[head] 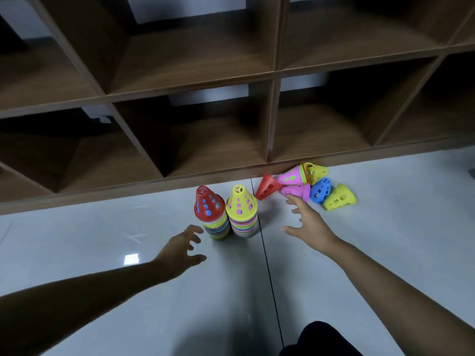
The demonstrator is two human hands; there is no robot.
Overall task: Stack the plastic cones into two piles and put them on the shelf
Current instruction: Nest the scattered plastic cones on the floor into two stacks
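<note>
**Reaching for loose cones beside two standing piles**

Two piles of plastic cones were seen upright on the pale floor, side by side just in front of the wooden shelf: a red-topped pile on the left and a yellow-topped pile touching it on the right. To their right, loose cones were scattered on their sides against the shelf's base: a red cone, a nested pink cone, a yellow cone, a second pink cone, a blue cone and a yellow-green cone.

The left hand was held near the foot of the red-topped pile, fingers spread and loosely bent, with nothing gripped. The right hand was stretched toward the loose cones, fingers apart and empty. Its fingertips possibly touched the second pink cone, though blur left this unclear. No cone was seen in the shelf compartments.
</note>
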